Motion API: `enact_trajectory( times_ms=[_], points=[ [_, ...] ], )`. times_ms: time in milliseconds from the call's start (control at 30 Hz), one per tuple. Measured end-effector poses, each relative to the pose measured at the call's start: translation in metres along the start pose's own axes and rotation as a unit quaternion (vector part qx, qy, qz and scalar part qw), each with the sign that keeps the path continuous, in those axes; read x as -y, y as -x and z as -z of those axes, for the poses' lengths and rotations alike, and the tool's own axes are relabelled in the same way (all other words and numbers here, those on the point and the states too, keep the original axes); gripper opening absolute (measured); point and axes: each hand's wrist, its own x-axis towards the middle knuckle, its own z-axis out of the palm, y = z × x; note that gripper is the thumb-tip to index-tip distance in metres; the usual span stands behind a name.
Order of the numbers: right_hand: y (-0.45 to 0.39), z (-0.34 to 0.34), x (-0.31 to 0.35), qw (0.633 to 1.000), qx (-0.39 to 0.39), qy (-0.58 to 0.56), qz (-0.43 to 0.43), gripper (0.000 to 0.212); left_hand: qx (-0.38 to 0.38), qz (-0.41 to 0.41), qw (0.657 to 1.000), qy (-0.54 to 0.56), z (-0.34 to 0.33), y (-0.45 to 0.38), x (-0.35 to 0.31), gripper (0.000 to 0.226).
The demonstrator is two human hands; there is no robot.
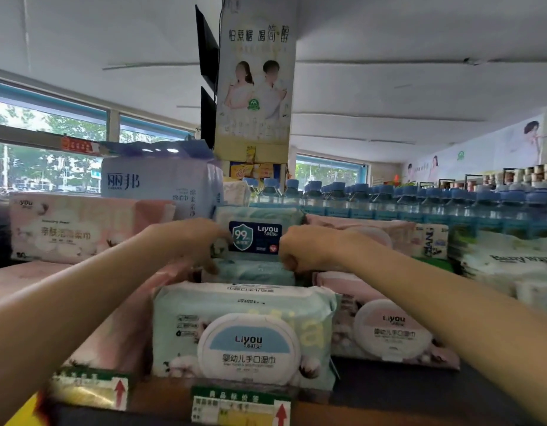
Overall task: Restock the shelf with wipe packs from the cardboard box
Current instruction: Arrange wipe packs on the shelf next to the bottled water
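Observation:
A pale green wipe pack with a dark blue "99" label (255, 236) stands upright on the top shelf, on another pale green pack (253, 273). My left hand (201, 241) grips its left end and my right hand (300, 247) grips its right end, fingers curled round the edges. In front stands a larger green Liyou wipe pack (244, 333) with a round blue and white lid. The cardboard box is out of view.
Pink wipe packs (392, 330) stand to the right of the green one, more pink packs (72, 229) at the left. A blue tissue bundle (161, 182) rises behind. Rows of water bottles (419, 201) fill the back right. Price tags (241, 407) line the shelf edge (161, 398).

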Motion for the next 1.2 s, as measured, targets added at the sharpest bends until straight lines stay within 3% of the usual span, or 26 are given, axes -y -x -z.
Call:
enact_trajectory(
  times_ms=[167, 233, 300, 400, 467, 567, 633, 700, 767, 900, 967, 1067, 1200],
  points=[
    [0.003, -0.004, 0.004, 0.998, 0.012, -0.056, -0.036, 0.026, 0.001, -0.017, 0.999, -0.031, 0.006, 0.007, -0.013, 0.056],
    [0.018, -0.003, 0.004, 0.99, -0.003, -0.13, -0.06, 0.009, -0.033, -0.042, 0.994, -0.1, 0.008, 0.012, -0.021, 0.046],
    [0.043, 0.005, 0.006, 0.974, -0.03, -0.204, -0.095, 0.014, -0.091, -0.083, 0.982, -0.142, 0.012, 0.018, -0.034, 0.038],
    [0.095, 0.016, 0.011, 0.944, -0.07, -0.278, -0.164, 0.021, -0.161, -0.168, 0.973, -0.019, 0.017, 0.029, -0.07, 0.032],
    [0.144, 0.017, 0.016, 0.923, -0.066, -0.31, -0.217, 0.016, -0.18, -0.25, 0.947, 0.084, 0.017, 0.042, -0.107, 0.03],
    [0.237, 0.009, 0.034, 0.893, -0.005, -0.305, -0.331, 0.025, -0.176, -0.382, 0.892, 0.165, 0.006, 0.08, -0.182, 0.028],
    [0.309, 0.006, 0.057, 0.864, 0.063, -0.299, -0.399, 0.027, -0.154, -0.454, 0.864, 0.155, -0.006, 0.115, -0.242, 0.028],
    [0.386, 0.007, 0.09, 0.819, 0.131, -0.302, -0.469, 0.024, -0.099, -0.532, 0.833, 0.121, -0.021, 0.158, -0.305, 0.031],
    [0.464, 0.01, 0.131, 0.771, 0.153, -0.301, -0.54, 0.019, -0.054, -0.606, 0.789, 0.088, -0.037, 0.208, -0.365, 0.036],
    [0.602, 0.021, 0.235, 0.647, 0.066, -0.288, -0.702, 0.015, 0.02, -0.715, 0.698, 0.03, -0.067, 0.329, -0.457, 0.039],
    [0.659, 0.027, 0.291, 0.573, 0.066, -0.299, -0.76, 0.015, 0.044, -0.751, 0.659, 0.004, -0.082, 0.392, -0.484, 0.036],
    [0.734, 0.029, 0.378, 0.477, 0.131, -0.329, -0.805, 0.014, 0.041, -0.805, 0.591, -0.027, -0.108, 0.48, -0.512, 0.034],
    [0.814, 0.018, 0.479, 0.399, 0.175, -0.374, -0.819, 0.017, 0.02, -0.837, 0.538, -0.092, -0.147, 0.579, -0.545, 0.033]
  ],
)
